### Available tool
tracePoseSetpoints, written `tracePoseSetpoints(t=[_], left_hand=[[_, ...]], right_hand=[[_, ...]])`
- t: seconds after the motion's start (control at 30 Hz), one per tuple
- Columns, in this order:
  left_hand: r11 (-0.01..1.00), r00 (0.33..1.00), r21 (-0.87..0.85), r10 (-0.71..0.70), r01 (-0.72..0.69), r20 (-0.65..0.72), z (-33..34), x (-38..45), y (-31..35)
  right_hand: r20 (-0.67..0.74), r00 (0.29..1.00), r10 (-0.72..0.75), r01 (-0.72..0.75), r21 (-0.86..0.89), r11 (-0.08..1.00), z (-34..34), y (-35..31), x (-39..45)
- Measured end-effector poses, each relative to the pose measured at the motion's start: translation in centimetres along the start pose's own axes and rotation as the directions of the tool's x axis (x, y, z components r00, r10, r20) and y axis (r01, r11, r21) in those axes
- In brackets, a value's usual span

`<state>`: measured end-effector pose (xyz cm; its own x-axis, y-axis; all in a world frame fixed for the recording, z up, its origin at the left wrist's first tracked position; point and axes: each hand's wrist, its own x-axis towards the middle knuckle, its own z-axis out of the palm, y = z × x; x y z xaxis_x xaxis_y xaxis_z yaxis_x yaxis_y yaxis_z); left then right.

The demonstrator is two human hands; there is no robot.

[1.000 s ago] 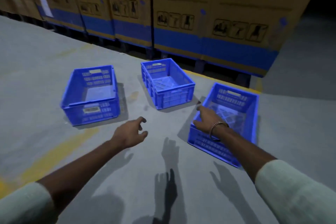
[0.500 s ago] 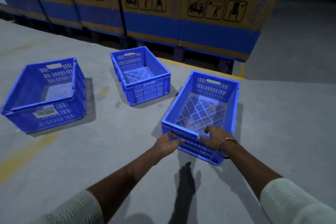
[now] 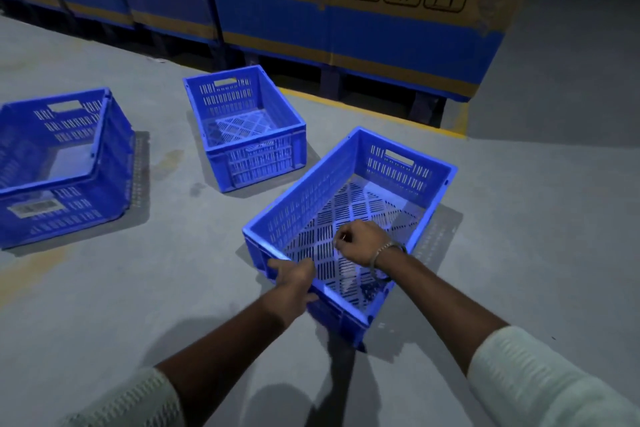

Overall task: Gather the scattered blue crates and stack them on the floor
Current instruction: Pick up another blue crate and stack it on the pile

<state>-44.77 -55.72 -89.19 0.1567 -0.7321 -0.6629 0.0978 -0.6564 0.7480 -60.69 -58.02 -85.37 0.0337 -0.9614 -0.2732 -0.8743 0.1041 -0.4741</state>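
Three empty blue slotted crates stand apart on the grey floor. The nearest crate (image 3: 398,166) lies at an angle right in front of me. My left hand (image 3: 294,276) grips its near short rim, close to the left corner. My right hand (image 3: 362,243) hovers over the crate's perforated bottom with fingers curled shut, and I see nothing in them; its wrist, with a metal bangle, crosses the near rim. A second crate (image 3: 256,159) sits further back in the middle. The third crate (image 3: 69,215), with a barcode label, is at the left edge, partly cut off.
A row of large cardboard boxes (image 3: 398,28) with a blue band stands on dark pallets along the back. A yellow floor line (image 3: 363,111) runs in front of them. Bare concrete floor (image 3: 536,236) stretches to the right.
My right hand left the near rim and moved in over the crate's bottom. My left hand stays on the rim. The view has come closer to the nearest crate.
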Motion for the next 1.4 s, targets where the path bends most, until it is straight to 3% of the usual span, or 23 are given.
tracePoseSetpoints(t=[0.13, 0.23, 0.4, 0.5, 0.63, 0.9, 1.1, 1.4], left_hand=[[0.989, 0.988, 0.025, 0.149, -0.148, -0.044, -4.3, 1.3, 1.5], [0.987, 0.981, 0.057, 0.158, -0.153, -0.110, -8.2, 2.2, 2.1], [0.988, 0.989, 0.101, 0.122, -0.113, -0.082, -13.5, 2.3, 2.4], [0.991, 0.991, 0.119, 0.069, -0.055, -0.117, -16.6, 1.7, 2.5], [0.993, 0.983, 0.113, 0.064, -0.045, -0.171, -20.1, 0.7, 3.1], [0.988, 0.963, 0.142, 0.099, -0.064, -0.250, -32.5, -0.8, 4.7], [0.994, 0.936, 0.063, 0.110, -0.095, -0.335, -43.7, -4.6, 4.3], [0.990, 0.865, -0.136, -0.051, -0.020, -0.500, -60.4, -21.0, 4.3]], right_hand=[[-0.129, 0.991, 0.024, -0.042, -0.141, 0.989, -2.1, 3.3, 1.7], [-0.315, 0.947, 0.060, -0.129, -0.203, 0.971, -3.5, 6.4, 2.6], [-0.530, 0.835, 0.152, -0.367, -0.330, 0.870, -5.0, 10.8, 3.9], [-0.483, 0.836, 0.261, -0.456, -0.347, 0.820, -4.6, 12.3, 3.5], [-0.367, 0.871, 0.326, -0.427, -0.238, 0.873, -3.5, 10.9, 3.7], [-0.348, 0.927, 0.141, -0.251, -0.294, 0.922, -1.4, -1.6, 5.2], [-0.346, 0.938, 0.025, -0.139, -0.309, 0.941, 1.5, -13.6, 3.5], [-0.236, 0.960, -0.150, 0.068, -0.324, 0.943, 3.3, -34.7, -5.3]])
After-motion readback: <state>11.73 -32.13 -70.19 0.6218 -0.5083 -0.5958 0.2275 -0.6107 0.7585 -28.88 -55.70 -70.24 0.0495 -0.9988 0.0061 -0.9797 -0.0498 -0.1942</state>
